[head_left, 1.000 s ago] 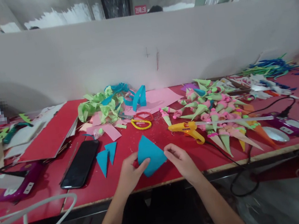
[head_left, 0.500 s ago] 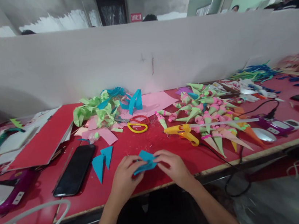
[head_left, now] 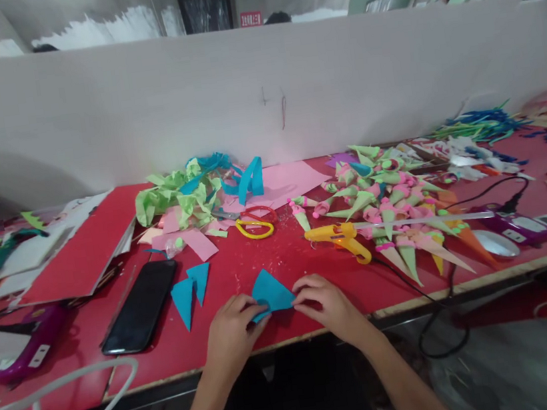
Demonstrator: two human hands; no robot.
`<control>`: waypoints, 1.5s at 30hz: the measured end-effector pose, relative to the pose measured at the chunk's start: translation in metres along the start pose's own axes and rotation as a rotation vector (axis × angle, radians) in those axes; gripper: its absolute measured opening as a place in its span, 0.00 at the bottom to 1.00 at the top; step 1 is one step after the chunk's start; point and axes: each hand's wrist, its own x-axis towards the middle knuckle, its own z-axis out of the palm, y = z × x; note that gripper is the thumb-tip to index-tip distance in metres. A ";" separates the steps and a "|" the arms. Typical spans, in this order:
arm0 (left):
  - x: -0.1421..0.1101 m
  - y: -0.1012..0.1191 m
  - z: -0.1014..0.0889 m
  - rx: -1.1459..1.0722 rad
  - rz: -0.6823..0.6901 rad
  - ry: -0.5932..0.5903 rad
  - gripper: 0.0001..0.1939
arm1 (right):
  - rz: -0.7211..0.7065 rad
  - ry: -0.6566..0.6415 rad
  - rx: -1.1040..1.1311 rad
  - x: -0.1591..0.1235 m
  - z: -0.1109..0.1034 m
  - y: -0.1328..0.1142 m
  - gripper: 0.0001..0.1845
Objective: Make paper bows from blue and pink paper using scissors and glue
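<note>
Between my hands, just above the table's front edge, is a blue piece of paper (head_left: 273, 290) with its point facing away from me. My left hand (head_left: 233, 328) pinches its left corner, where the edge curls a little. At the right corner, the thumb and fingers of my right hand (head_left: 326, 305) are closed on it. Two blue paper triangles (head_left: 184, 303) lie to the left, beside a black phone (head_left: 140, 308). Beyond my right hand rests a yellow glue gun (head_left: 341, 238) with a clear glue stick in its back.
Scissors with red and yellow handles (head_left: 255, 228) lie behind the paper. Green and blue paper scraps (head_left: 177, 201) are heaped at the back. Many small paper cones (head_left: 394, 199) cover the right. Purple power strips (head_left: 517, 227) sit on both sides, and a white cable (head_left: 81, 373) loops at front left.
The blue paper, folded and bunched between my fingers before, is now spread flatter with its point away from me. My hands have moved slightly apart. The view has shifted a little.
</note>
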 end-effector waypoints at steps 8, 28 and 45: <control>0.001 0.003 0.005 0.020 -0.058 0.065 0.10 | 0.031 0.035 -0.042 0.000 0.004 -0.001 0.05; 0.002 0.003 0.009 0.141 -0.074 0.082 0.13 | 0.117 0.115 -0.188 0.002 0.011 -0.004 0.08; 0.003 0.001 0.009 0.181 -0.026 0.106 0.14 | 0.109 0.050 -0.060 0.001 0.001 -0.005 0.13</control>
